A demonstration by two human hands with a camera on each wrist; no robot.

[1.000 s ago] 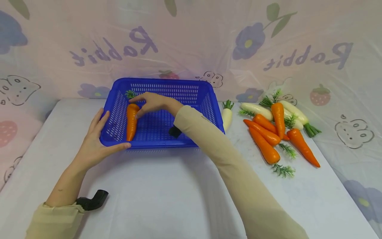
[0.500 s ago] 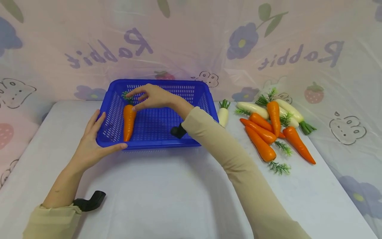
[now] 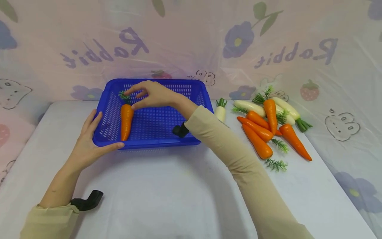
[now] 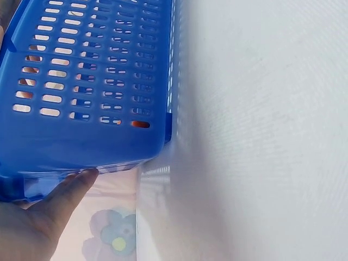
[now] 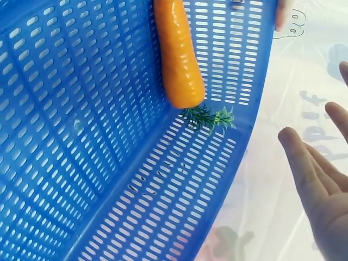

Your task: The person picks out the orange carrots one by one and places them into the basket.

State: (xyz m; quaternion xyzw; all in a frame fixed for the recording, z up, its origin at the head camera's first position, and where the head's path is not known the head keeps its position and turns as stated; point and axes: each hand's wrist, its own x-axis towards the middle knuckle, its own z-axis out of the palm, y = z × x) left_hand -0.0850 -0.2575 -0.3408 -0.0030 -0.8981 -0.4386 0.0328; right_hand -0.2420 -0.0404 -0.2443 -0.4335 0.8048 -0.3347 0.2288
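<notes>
An orange carrot (image 3: 126, 121) with a green leafy top lies along the left side of the blue plastic basket (image 3: 162, 142), its tip toward the front. My right hand (image 3: 156, 94) is over the basket near the carrot's leafy end, its fingers loosely bent and apart with nothing between them. In the right wrist view, a gap shows between the hand (image 5: 326, 190) and the carrot (image 5: 179, 60). My left hand (image 3: 88, 144) rests on the basket's front left corner. Its thumb lies along the front rim, and its straight fingers touch the left side.
Right of the basket stands a white radish (image 3: 220, 113). Farther right is a pile of several orange carrots (image 3: 258, 141) and white radishes (image 3: 286, 108) with green tops. A printed cloth (image 3: 185, 43) hangs behind the white table (image 3: 155, 199).
My right hand has risen off the carrot, which stays lying in the basket. My left hand keeps its place at the corner. The whole head view has shifted slightly.
</notes>
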